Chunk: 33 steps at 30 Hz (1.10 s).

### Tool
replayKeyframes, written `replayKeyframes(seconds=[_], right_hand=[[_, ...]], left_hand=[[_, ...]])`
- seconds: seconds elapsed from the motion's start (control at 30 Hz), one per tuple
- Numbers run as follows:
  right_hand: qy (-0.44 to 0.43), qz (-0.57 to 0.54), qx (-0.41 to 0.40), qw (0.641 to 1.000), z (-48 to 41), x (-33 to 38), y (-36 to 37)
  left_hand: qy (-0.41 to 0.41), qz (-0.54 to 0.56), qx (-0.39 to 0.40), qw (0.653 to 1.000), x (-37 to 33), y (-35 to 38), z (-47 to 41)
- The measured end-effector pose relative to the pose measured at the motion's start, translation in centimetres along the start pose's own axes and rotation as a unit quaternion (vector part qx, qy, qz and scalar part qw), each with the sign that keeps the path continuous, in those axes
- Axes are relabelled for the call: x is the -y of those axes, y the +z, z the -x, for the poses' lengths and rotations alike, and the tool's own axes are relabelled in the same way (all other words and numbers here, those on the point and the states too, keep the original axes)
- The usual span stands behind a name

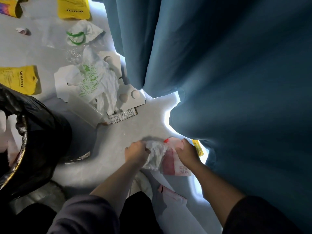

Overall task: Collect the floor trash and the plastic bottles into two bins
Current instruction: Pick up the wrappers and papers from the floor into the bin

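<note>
1. Your left hand [137,152]: low over the floor [116,139], fingers curled tight on a crumpled clear wrap [156,157].
2. Your right hand [186,154]: just beside the left, fingers closed over the top edge of a red packet [172,166]. The packet lies flat on the floor and touches the wrap.
3. Yellow sachet [198,146]: just past your right hand, partly under the hem of the blue curtain [236,81].
4. Pink pouch [170,194]: on the floor nearer you, between your forearms.
5. Bin [38,132]: to your left, black liner folded over the rim, well apart from both hands.
6. Carton [130,97]: white and flattened, beyond your hands beside the curtain. A white bag [96,78] with green print lies across it.
7. Tied bag [81,34]: white with green handles, farther out.
8. Near yellow pouch [18,80]: just behind the bin.
9. Far yellow pouch [73,8]: at the top edge of view.
10. Paper wad [22,30]: small, far left.
11. Box [9,6]: coloured, top left corner, cut off by the frame.
</note>
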State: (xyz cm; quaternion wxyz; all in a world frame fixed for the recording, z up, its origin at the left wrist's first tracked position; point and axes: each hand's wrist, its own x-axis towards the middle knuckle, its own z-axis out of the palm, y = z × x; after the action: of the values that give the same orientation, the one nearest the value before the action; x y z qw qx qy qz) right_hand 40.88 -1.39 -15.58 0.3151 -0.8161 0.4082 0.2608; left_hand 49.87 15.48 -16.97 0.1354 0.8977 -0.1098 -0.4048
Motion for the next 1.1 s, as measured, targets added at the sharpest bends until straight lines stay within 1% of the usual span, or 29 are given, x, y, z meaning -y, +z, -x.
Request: replayKeyframes(seconds=[0.13,0.23,0.37,0.47,0.57,0.7,0.77,0.9,1.0,1.1], right_hand=[[0.019,-0.002,-0.007,1.0,0.6,0.6,-0.7],[0.005,0.001,-0.015,1.0,1.2,1.7,-1.3],[-0.017,0.004,-0.039,0.999,2.4,3.0,-2.0],[-0.037,-0.007,-0.048,0.998,3.8,4.4,-2.6],[-0.058,-0.036,-0.051,0.996,5.3,6.6,-3.8],[-0.11,-0.053,-0.106,0.987,7.6,10.7,-6.1],[-0.149,-0.054,-0.132,0.979,9.5,13.6,-7.3],[-0.246,-0.111,-0.159,0.949,14.4,20.6,-8.7],[-0.33,-0.121,-0.171,0.921,17.9,26.3,-8.0],[-0.408,-0.141,-0.161,0.887,20.9,31.6,-6.1]], left_hand=[[-0.023,0.029,0.002,0.999,1.0,-2.4,0.1],[-0.028,0.049,0.005,0.998,1.1,-4.0,0.5],[-0.01,0.055,0.002,0.998,1.3,-6.1,1.2],[0.021,0.057,-0.016,0.998,1.2,-8.3,2.0],[0.072,0.027,-0.054,0.996,0.9,-11.7,3.5],[0.132,-0.012,-0.098,0.986,0.6,-17.8,6.8],[0.16,-0.027,-0.133,0.978,0.7,-21.6,9.0],[0.194,-0.054,-0.254,0.946,3.4,-29.0,14.6],[0.185,-0.068,-0.332,0.922,7.7,-32.8,18.5],[0.137,-0.051,-0.397,0.906,12.6,-34.7,21.1]])
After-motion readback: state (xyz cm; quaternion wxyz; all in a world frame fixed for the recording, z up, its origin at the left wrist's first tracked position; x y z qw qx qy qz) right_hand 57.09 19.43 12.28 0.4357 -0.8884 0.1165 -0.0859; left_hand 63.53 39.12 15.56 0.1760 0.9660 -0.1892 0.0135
